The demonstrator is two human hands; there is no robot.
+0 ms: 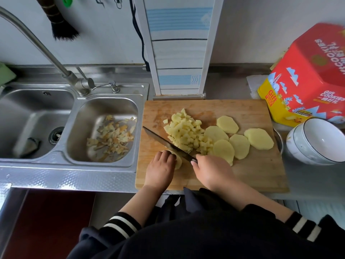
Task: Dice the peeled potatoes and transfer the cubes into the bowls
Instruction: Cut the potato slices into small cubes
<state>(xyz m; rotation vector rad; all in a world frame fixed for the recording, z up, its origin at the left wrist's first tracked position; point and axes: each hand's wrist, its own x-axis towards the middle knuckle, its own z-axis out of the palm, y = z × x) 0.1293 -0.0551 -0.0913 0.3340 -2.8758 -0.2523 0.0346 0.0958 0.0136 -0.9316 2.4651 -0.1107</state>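
Note:
A wooden cutting board [252, 176] lies on the steel counter. A heap of potato cubes [188, 132] sits at its middle, and several potato slices [240, 144] fan out to the right. My left hand [161, 166] presses down on a potato slice [178, 161] at the board's near left. My right hand [212, 171] grips the handle of a dark knife [164, 142]. Its blade runs up-left across that slice. White bowls [315, 141] are stacked off the board's right edge.
A double steel sink [74, 128] lies to the left; its small basin holds potato peelings [112, 137]. A tap [37, 40] arches over it. A red and yellow cookie tin [308, 77] stands at the back right, behind the bowls.

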